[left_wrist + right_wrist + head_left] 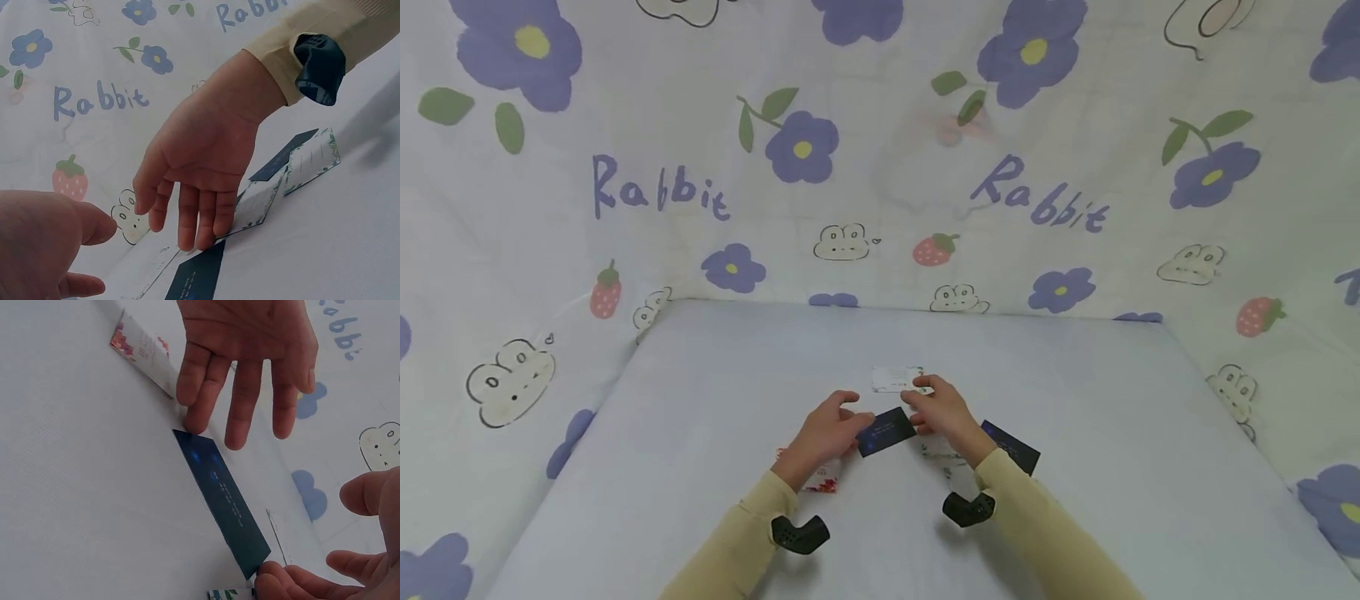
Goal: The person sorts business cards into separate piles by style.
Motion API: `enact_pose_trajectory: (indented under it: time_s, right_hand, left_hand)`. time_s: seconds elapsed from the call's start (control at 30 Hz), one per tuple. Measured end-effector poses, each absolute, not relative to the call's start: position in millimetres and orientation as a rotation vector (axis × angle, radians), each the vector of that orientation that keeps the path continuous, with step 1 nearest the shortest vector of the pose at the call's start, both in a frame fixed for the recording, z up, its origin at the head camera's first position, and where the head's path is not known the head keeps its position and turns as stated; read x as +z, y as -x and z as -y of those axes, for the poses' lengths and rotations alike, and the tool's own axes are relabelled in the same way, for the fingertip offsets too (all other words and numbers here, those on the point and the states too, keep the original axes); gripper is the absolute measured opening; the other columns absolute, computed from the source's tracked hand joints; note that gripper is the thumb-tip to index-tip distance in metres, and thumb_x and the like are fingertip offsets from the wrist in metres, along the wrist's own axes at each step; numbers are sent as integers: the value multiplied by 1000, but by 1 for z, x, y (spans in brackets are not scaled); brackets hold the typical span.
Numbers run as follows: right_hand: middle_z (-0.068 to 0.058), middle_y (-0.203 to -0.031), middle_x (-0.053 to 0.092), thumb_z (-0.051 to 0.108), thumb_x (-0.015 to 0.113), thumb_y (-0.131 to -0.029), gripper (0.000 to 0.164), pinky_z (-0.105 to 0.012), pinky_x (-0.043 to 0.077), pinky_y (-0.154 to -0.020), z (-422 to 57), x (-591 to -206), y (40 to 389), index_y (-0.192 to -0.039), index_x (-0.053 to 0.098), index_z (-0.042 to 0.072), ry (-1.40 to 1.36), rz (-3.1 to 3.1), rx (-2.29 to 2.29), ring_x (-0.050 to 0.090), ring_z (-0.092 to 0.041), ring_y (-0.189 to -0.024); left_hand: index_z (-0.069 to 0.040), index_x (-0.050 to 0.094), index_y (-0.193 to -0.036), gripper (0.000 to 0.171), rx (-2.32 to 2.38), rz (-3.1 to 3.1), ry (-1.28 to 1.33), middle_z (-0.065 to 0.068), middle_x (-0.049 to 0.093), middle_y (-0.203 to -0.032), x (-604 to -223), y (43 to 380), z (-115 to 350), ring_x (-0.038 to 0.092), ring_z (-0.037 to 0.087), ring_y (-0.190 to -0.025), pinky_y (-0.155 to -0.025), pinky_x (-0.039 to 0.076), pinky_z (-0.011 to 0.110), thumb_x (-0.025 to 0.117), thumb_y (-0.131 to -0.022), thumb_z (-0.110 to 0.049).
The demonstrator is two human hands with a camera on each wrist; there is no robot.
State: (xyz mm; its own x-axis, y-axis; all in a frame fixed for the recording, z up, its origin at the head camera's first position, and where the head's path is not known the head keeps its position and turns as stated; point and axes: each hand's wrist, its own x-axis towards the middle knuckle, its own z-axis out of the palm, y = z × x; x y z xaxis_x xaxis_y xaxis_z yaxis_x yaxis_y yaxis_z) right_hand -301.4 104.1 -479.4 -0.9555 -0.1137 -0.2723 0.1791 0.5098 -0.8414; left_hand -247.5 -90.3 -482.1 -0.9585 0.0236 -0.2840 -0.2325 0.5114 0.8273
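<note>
A dark blue card (886, 432) with small pale print lies tilted between both hands. My left hand (831, 429) is at its left end; in the right wrist view the left hand (247, 356) has its fingers extended downward, with a fingertip right at the card's corner. At the opposite end is my right hand (946, 412), its lower fingertips meeting the dark card (222, 503) while the thumb stands apart. In the left wrist view the right hand's (206, 150) fingers hang loosely extended. Beyond the hands is a white card (893, 379) with a coloured border.
White cards with red flowers (823, 479) lie under my left forearm. Leaf-bordered white cards (943, 450) and another dark card (1017, 450) are beside my right wrist. A white table (700, 392) meets a patterned cloth backdrop (880, 192). Black devices (801, 535) sit at both wrists.
</note>
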Motion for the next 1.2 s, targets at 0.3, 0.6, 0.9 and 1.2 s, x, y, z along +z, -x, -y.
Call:
enact_pose_trajectory:
  time_s: [0.3,0.6,0.9,1.2]
  right_hand:
    - [-18,-120,63,34,58,-96,50,-31,57,-71,-107,-478,290,-138,48,8,-107,-2462,-1443,69,-22,-86]
    - [-18,-119,65,31,58,-96,50,-32,56,-71,-117,-477,278,-138,48,7,-161,-2378,-1552,68,-25,-87]
    - [-17,-118,64,31,58,-95,48,-31,56,-70,-128,-479,269,-137,48,9,-215,-2353,-1598,66,-23,-84]
    - [-19,-120,64,31,58,-95,48,-30,54,-68,-139,-479,261,-137,48,8,-234,-2363,-1599,68,-21,-84]
  left_hand:
    - [-17,43,-142,57,1456,-2484,189,13,58,-133,-480,245,87,62,17,-82,-74,54,31,57,-94,-44]
    - [-17,43,-142,57,1471,-2477,206,13,59,-132,-481,246,82,62,18,-85,-77,55,34,59,-94,-44]
    - [-17,44,-141,56,1469,-2471,204,13,60,-130,-484,247,72,63,18,-85,-77,54,33,59,-94,-43]
    - [-16,42,-143,58,1459,-2466,127,14,60,-131,-481,245,69,65,18,-89,-78,54,36,58,-94,-43]
